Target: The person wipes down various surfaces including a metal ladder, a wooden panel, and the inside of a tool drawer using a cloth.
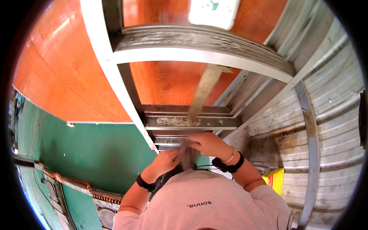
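Note:
A crumpled grey-brown cloth or glove (188, 155) is between my hands, close to my chest; blur hides which it is. My left hand (166, 161) grips its left side, fingers bent. On the other side, my right hand (208, 145) pinches its upper part between thumb and fingers. Directly beyond the hands stands a metal stepladder (191, 122), its treads smeared with pale dried residue. A strip of worn tan material (204, 92) shows between two treads, leading down to the lower one.
Orange panels (72, 77) rise ahead and left. Green floor (95, 152) lies below, crossed by a rail with a coiled orange hose (106, 198). Corrugated metal sheeting (339, 138) bounds the right side. A yellow box (276, 179) sits near my right elbow.

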The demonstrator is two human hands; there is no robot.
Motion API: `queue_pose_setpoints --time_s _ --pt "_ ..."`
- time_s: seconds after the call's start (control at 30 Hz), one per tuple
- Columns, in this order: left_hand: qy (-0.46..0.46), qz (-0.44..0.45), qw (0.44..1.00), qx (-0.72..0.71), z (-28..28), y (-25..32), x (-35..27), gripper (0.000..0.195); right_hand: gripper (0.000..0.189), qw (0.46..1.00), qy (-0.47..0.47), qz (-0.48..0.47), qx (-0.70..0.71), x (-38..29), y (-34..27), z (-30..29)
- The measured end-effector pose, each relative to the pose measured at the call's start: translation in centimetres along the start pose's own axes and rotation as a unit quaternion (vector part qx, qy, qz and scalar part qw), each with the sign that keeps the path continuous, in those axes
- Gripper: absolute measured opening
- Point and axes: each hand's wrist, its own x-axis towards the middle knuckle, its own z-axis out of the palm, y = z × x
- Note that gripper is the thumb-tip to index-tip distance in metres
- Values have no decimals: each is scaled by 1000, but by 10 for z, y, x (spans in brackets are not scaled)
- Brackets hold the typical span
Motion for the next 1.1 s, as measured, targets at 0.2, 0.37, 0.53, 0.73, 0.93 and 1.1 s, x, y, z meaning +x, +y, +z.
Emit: queue_pose_setpoints --time_s 0.2,0.37,0.53,0.73,0.93,1.1 --pt "-26 226 974 22 -43 104 91 16 21 958 212 38 -189 -67 -47 -101" --pt "141 417 897 49 -74 214 137 34 41 769 499 -80 -392 -113 -124 -167" --pt "308 613 706 176 -61 265 165 29 33 668 564 -138 -464 -135 -109 -158" --pt "251 503 776 286 -3 222 222 31 40 764 561 -1 -319 -91 46 -125" --pt "184 508 784 305 11 196 219 33 45 811 528 -37 -248 -81 50 -118" --pt "273 476 749 371 -13 243 224 35 42 815 499 -75 -286 -84 21 -180"
